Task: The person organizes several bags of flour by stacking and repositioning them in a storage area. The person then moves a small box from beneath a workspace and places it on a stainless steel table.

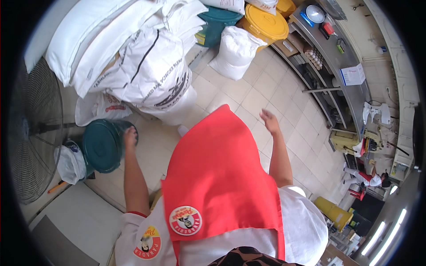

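My left hand [130,136] is at the right side of a dark green lidded bucket [103,146], low on the left. Motion smears its fingers, so I cannot tell whether it touches the bucket or is just above it. My right hand [269,122] hangs over the tiled floor [248,88], with fingers loosely apart and nothing in it. Between my arms a red apron [217,164] covers my front. Beyond the green bucket lie a large printed white sack [155,66] and a stack of white sacks [102,35].
A wire fan [37,133] stands at far left, beside a bin with a white liner [71,164]. Ahead are a tied white sack [235,53] and a yellow lidded drum [265,22]. Along the right runs a metal shelf counter [337,53]. Another person [368,177] works far right.
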Tool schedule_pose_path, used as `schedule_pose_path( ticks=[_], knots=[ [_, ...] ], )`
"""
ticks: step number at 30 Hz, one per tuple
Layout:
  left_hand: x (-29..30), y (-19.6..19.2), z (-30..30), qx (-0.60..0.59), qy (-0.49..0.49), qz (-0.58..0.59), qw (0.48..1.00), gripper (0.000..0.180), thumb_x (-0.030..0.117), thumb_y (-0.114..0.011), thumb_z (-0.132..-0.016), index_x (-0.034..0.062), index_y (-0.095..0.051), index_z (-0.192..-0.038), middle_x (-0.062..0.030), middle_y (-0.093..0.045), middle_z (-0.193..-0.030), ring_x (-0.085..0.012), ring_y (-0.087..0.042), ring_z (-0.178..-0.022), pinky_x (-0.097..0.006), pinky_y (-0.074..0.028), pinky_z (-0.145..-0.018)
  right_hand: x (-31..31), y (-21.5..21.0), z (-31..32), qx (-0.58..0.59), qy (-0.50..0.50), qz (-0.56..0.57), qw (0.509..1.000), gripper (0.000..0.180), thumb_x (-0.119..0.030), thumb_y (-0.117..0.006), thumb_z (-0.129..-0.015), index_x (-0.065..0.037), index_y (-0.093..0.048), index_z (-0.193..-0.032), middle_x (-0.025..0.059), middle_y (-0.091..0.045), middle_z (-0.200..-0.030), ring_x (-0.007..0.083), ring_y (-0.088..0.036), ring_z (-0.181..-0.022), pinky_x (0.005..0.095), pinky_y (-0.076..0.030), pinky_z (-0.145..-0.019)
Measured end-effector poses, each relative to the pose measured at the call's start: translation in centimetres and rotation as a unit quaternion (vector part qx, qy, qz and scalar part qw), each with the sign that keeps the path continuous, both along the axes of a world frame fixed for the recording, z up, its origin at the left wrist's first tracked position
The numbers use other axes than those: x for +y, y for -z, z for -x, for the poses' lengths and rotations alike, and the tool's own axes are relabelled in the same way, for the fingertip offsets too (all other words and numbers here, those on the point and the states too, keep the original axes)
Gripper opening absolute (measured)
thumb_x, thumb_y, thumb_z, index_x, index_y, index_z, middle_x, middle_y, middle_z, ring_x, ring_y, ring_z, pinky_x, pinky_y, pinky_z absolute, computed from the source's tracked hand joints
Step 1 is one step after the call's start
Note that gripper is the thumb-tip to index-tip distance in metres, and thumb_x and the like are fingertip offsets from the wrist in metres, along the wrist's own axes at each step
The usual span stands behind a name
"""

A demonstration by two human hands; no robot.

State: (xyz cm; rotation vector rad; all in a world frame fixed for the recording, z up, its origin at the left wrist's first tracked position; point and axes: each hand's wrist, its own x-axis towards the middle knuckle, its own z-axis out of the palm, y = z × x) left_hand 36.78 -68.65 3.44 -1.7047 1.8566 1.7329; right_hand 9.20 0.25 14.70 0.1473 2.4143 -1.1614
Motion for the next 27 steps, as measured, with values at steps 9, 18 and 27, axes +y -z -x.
schedule_pose_path(
  ticks=[9,18,27],
  knots=[
    [22.8,0.4,0.4,-0.081,-0.038,-0.091,0.992,0.040,0.042,-0.063,-0.093,0.0080,-0.066,-0.114,-0.0054,-0.066,-0.100,-0.0202,-0.062,-0.084,-0.043,-0.048,-0.068,19.7,11.2,-7.3,-0.379,0.082,-0.103,0.916,0.053,-0.045,-0.072,-0.088,-0.010,-0.065,-0.128,0.0074,-0.067,-0.109,0.0252,-0.064,-0.092,0.0463,-0.055,-0.065],
    [40.1,0.2,-0.6,-0.148,-0.068,-0.085,0.983,0.037,0.040,-0.063,-0.089,0.0069,-0.068,-0.105,-0.0058,-0.067,-0.089,-0.0215,-0.063,-0.074,-0.042,-0.049,-0.067,28.2,7.3,10.3,-0.183,0.044,-0.060,0.980,0.061,-0.046,-0.063,-0.095,-0.011,-0.051,-0.144,0.0105,-0.066,-0.123,0.0249,-0.062,-0.104,0.0443,-0.053,-0.073],
    [28.7,-8.2,14.9,0.148,-0.173,0.409,0.884,0.029,0.024,-0.061,-0.093,-0.0014,-0.071,-0.085,-0.0115,-0.066,-0.068,-0.0248,-0.063,-0.065,-0.038,-0.050,-0.066,29.6,5.5,14.0,-0.146,0.036,-0.015,0.989,0.065,-0.047,-0.060,-0.098,-0.007,-0.048,-0.148,0.0142,-0.062,-0.131,0.0305,-0.063,-0.113,0.0479,-0.054,-0.079]
  ],
)
